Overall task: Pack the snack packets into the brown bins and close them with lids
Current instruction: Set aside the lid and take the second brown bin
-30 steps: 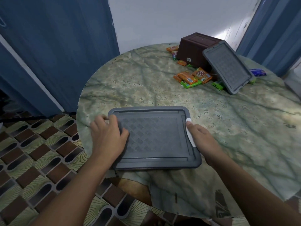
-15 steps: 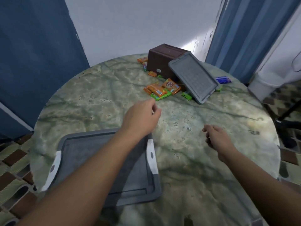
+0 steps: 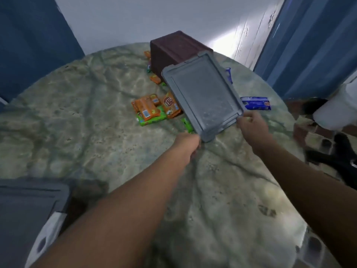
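Observation:
A grey lid (image 3: 201, 95) leans tilted against a dark brown bin (image 3: 173, 49) at the far side of the round table (image 3: 87, 122). My left hand (image 3: 190, 142) is curled at the lid's near left corner. At its near right corner, my right hand (image 3: 251, 122) has its fingers on the edge. Orange snack packets (image 3: 148, 107) and a green packet (image 3: 152, 120) lie left of the lid, partly under it. A blue packet (image 3: 255, 103) lies to its right. More orange packets (image 3: 155, 79) sit beside the bin.
A second grey lid (image 3: 29, 206) with a white latch (image 3: 46, 238) lies at the near left table edge. Blue curtains hang left and right of a white wall. A white object (image 3: 336, 109) and dark shapes stand on the floor beyond the table's right edge.
Both hands left the near lid and stretched forward across the table to the far lid's lower corners. The view swung right and forward, pushing the near lid to the bottom left.

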Tool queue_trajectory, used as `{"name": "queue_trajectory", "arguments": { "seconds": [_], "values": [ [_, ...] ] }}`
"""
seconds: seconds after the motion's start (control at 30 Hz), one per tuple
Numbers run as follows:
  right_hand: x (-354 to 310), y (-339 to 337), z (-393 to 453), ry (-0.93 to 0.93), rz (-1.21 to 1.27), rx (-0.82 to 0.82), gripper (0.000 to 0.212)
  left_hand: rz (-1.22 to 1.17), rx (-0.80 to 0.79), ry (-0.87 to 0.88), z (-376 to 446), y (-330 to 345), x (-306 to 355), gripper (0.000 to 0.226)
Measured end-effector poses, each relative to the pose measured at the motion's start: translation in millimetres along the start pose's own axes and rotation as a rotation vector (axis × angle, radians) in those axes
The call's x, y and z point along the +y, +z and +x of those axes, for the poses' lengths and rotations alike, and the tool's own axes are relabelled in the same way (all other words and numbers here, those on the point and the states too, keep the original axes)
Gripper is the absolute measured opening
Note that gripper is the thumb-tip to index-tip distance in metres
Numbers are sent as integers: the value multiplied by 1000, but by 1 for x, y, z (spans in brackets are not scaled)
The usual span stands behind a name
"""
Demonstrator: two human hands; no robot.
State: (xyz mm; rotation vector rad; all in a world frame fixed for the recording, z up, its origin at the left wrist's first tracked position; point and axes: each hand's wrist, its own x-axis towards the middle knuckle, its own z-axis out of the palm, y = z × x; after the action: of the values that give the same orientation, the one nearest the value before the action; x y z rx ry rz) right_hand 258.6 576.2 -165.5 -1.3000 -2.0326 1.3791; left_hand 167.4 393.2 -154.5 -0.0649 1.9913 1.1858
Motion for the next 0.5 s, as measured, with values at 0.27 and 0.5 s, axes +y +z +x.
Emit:
{"name": "queue_trajectory", "arguments": {
  "seconds": [0.27,0.5],
  "values": [
    [-34,-9,93,4,-436,-197,65,-193,0,-291,1,68,31,25],
    [-40,-8,91,-23,-378,-209,62,-458,45,-399,-3,86,36,24]
  ]
}}
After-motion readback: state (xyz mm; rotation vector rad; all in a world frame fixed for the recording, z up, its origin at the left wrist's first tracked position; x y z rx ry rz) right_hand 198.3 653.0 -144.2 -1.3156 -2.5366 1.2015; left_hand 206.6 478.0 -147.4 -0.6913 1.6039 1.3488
